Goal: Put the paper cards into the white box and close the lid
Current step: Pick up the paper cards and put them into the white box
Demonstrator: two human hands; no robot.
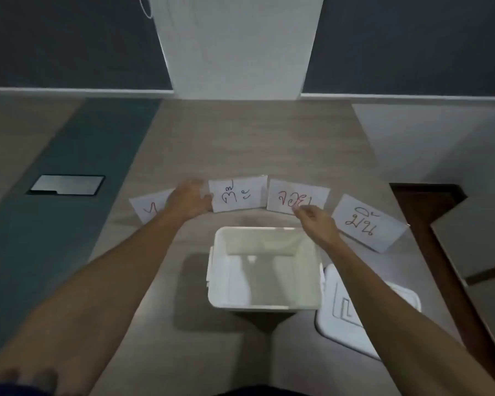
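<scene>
Nearest you, the white lid [352,318] lies flat on the tabletop [240,138], just right of the open white box [265,270], which stands upright and empty. Beyond the box four white paper cards fan in an arc, long edges running roughly left to right, handwriting facing you. Your left hand [187,200] lies flat, fingers spread, over the leftmost card [147,207], touching the second card [237,194]. Your right hand [312,215] pinches the red-lettered third card [295,195]; the fourth card [367,222] tilts clockwise.
</scene>
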